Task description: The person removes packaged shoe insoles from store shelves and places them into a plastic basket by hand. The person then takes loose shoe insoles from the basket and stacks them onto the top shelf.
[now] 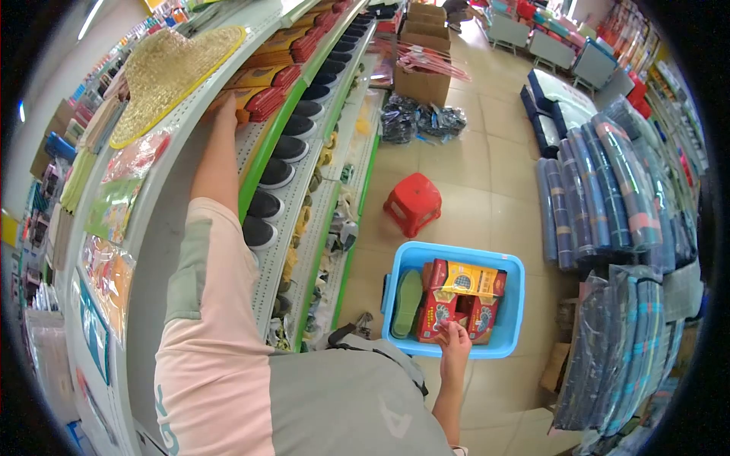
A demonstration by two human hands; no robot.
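Observation:
My left hand reaches onto the upper shelf at the left, at the near end of a row of red and orange packets; its fingers are hidden among them. Over the near side of a blue plastic bin is my right hand, its fingers bent together at the red packages. Whether it grips one is too small to tell. A yellow and red package lies across the top in the bin, and a green shoe sole stands along the bin's left side.
Dark slip-on shoes line the shelf below the packets. A red stool stands beyond the bin. Wrapped fabric bundles are stacked at the right. A straw hat sits on the shelf top. Cardboard boxes stand farther back.

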